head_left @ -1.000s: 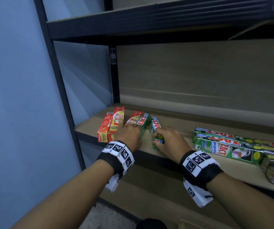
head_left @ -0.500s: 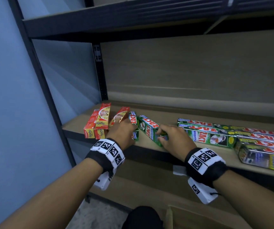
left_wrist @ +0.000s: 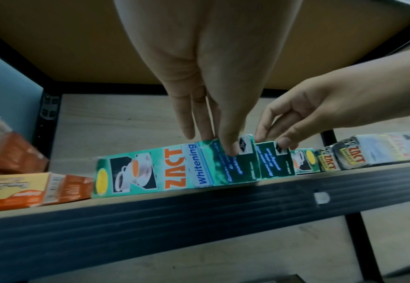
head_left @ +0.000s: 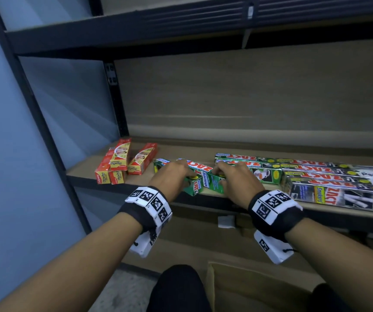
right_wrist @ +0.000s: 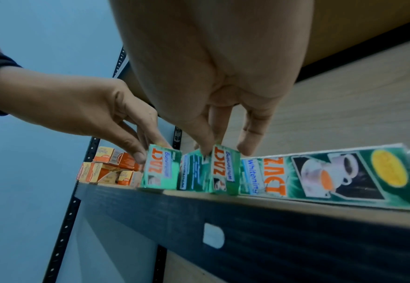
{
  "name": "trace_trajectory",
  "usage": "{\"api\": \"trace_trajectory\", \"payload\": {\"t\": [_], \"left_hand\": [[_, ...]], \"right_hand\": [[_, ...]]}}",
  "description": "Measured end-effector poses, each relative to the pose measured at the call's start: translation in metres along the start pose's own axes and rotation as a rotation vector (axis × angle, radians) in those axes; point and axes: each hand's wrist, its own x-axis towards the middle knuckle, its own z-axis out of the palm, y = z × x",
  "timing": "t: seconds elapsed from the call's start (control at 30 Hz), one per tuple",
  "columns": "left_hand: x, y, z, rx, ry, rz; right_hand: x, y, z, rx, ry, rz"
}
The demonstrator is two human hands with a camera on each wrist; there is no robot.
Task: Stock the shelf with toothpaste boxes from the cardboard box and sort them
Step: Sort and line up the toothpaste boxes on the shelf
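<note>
Small green Zact Whitening boxes stand on their long sides at the front edge of the wooden shelf [head_left: 86,174]. My left hand [head_left: 181,174] pinches the top of the left green box [head_left: 193,188], thumb in front and fingers behind, as the left wrist view shows on the same box [left_wrist: 165,172]. My right hand [head_left: 223,176] pinches the neighbouring green box [head_left: 213,184], seen close in the right wrist view [right_wrist: 223,170]. A third green box [right_wrist: 191,172] stands between the two held ones, and another green box [head_left: 160,164] lies behind my left hand.
Red Colgate boxes [head_left: 118,165] are stacked at the shelf's left end. Long green Zact boxes [head_left: 271,172] and silver Zact Smokers boxes [head_left: 338,194] lie to the right. An upper shelf [head_left: 136,25] hangs overhead. The open cardboard box [head_left: 248,287] sits below.
Both hands have moved right with the green boxes, away from the red boxes and toward the long green ones, and brought them down to the shelf's front edge.
</note>
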Motion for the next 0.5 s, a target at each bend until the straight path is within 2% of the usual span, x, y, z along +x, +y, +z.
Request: {"api": "trace_trajectory", "payload": {"t": [0.13, 0.3, 0.4, 0.5], "left_hand": [[0.005, 0.029, 0.003, -0.137, 0.042, 0.067], [0.010, 0.047, 0.010, -0.319, 0.118, 0.067], [0.009, 0.038, 0.008, -0.364, 0.096, 0.099], [0.010, 0.022, -0.004, -0.277, 0.023, 0.070]], "right_hand": [[-0.003, 0.013, -0.018, -0.045, -0.044, 0.038], [-0.012, 0.025, -0.044, -0.084, -0.139, 0.064], [-0.018, 0.026, -0.049, -0.042, -0.152, 0.041], [-0.018, 0.026, -0.048, -0.018, -0.149, 0.022]]}}
